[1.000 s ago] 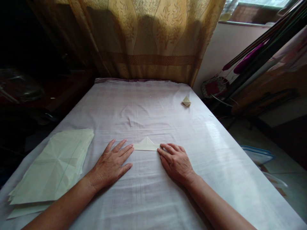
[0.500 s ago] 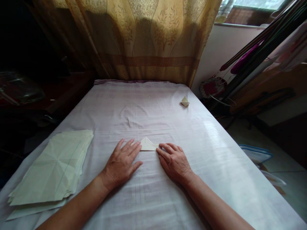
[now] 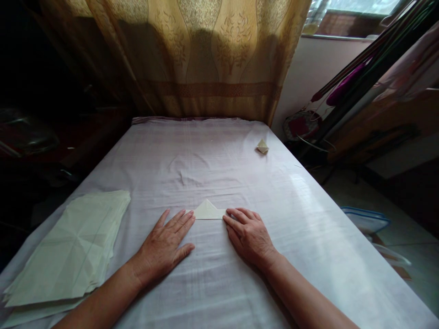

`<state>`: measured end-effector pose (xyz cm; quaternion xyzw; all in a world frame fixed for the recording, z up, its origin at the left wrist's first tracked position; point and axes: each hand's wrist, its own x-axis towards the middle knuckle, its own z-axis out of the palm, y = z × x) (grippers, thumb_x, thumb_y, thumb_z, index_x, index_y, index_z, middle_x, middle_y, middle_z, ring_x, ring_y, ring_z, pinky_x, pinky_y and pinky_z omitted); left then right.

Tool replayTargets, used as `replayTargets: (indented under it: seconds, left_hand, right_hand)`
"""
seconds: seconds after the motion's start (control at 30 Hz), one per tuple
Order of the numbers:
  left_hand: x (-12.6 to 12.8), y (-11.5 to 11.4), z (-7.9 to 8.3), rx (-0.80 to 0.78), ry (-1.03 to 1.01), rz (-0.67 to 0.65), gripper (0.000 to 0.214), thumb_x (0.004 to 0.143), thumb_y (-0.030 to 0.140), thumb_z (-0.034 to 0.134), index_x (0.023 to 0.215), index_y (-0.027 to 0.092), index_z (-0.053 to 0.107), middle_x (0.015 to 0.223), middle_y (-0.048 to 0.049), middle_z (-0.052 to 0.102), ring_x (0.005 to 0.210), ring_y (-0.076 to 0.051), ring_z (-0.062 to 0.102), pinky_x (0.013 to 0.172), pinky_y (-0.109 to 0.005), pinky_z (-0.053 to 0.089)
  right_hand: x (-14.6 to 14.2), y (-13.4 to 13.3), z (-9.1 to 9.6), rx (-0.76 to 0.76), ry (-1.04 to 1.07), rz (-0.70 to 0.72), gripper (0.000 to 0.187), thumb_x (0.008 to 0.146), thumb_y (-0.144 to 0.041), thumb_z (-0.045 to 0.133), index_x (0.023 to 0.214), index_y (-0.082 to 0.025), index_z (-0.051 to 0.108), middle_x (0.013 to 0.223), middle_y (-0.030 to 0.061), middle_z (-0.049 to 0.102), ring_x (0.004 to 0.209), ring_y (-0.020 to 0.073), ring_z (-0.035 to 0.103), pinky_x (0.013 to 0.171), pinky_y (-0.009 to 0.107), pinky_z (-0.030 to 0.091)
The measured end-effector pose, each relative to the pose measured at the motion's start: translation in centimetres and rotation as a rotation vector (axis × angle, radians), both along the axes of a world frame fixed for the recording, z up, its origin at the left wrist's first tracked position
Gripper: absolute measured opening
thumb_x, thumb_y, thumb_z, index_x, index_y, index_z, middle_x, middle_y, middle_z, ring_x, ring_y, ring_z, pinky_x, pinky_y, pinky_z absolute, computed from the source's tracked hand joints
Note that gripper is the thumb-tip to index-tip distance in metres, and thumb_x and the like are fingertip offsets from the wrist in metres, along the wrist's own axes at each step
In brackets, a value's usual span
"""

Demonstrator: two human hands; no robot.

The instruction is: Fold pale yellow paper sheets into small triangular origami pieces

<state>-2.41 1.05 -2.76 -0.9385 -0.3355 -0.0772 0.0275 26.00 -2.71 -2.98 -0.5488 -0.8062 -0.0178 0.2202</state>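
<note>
A small pale folded paper piece (image 3: 207, 211), shaped like a flat triangle, lies on the white cloth-covered table (image 3: 219, 160). My left hand (image 3: 163, 244) lies flat and open, its fingertips touching the piece's left corner. My right hand (image 3: 247, 233) lies flat on the cloth with fingers stretched, its fingertips pressing the piece's right corner. A second, smaller folded paper piece (image 3: 262, 146) sits far off near the table's back right edge.
A stack of creased pale green paper sheets (image 3: 68, 249) lies at the table's front left. A patterned tan curtain (image 3: 206, 55) hangs behind the table. Rods and a blue-rimmed tray (image 3: 365, 218) stand on the floor to the right.
My left hand slid right over the folded piece's left part half a second ago, then drew back left to its corner. My right hand has barely moved.
</note>
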Motion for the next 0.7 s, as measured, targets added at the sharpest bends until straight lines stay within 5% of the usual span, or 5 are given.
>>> replayTargets:
  seconds: [0.23,0.37,0.7]
  left_hand:
    - [0.9,1.7,0.8,0.033,-0.155,0.104,0.034,0.1,0.04,0.044,0.119,0.021,0.066,0.123,-0.0069,0.07,0.119,-0.025,0.059,0.115,-0.049,0.023]
    - [3.0,3.1,1.0,0.019,-0.255,0.134,0.034,0.094,0.039,0.055,0.12,0.017,0.062,0.119,-0.0112,0.07,0.112,-0.026,0.062,0.107,-0.047,0.038]
    - [3.5,2.3,0.8,-0.049,-0.389,0.078,0.01,0.093,0.02,0.054,0.091,0.023,0.063,0.106,-0.0036,0.074,0.103,-0.02,0.066,0.108,-0.046,0.039]
  right_hand:
    - [-0.1,0.1,0.1,0.02,0.056,0.008,0.027,0.093,-0.021,0.054,0.115,-0.024,0.069,0.122,0.0072,0.068,0.11,0.0255,0.058,0.092,0.042,0.045]
    - [0.1,0.3,-0.1,0.058,0.094,-0.006,0.027,0.092,-0.019,0.053,0.114,-0.023,0.068,0.122,0.0091,0.068,0.108,0.0245,0.06,0.091,0.041,0.047]
    - [0.7,0.8,-1.0,0.081,0.259,-0.073,0.035,0.089,-0.018,0.052,0.123,-0.021,0.063,0.121,0.011,0.068,0.111,0.0251,0.062,0.096,0.044,0.049]
